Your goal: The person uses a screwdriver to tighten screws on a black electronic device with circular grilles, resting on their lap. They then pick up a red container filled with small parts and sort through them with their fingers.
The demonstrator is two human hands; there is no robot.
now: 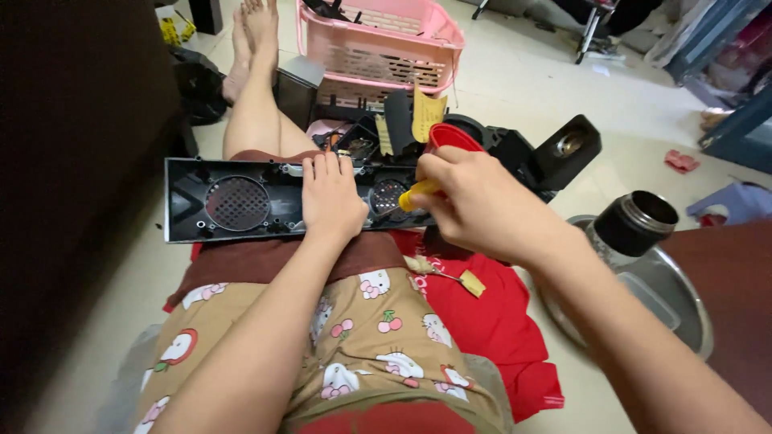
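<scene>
A long black plastic speaker housing [217, 201] with round grilles lies across my lap. My left hand [330, 195] presses flat on its middle, fingers spread on the top edge. My right hand [474, 201] grips a yellow-handled screwdriver [417, 194], its tip pointing down into the housing beside a small round grille [388, 195]. Just behind my right hand sits a red round part [452, 137].
A pink plastic basket [378, 48] stands behind the housing, with black parts and a black speaker box [569, 149] around it. A metal tray [675, 297] with a dark cylinder [635, 225] lies at right. Red cloth [498, 329] and another screwdriver [446, 276] lie by my leg.
</scene>
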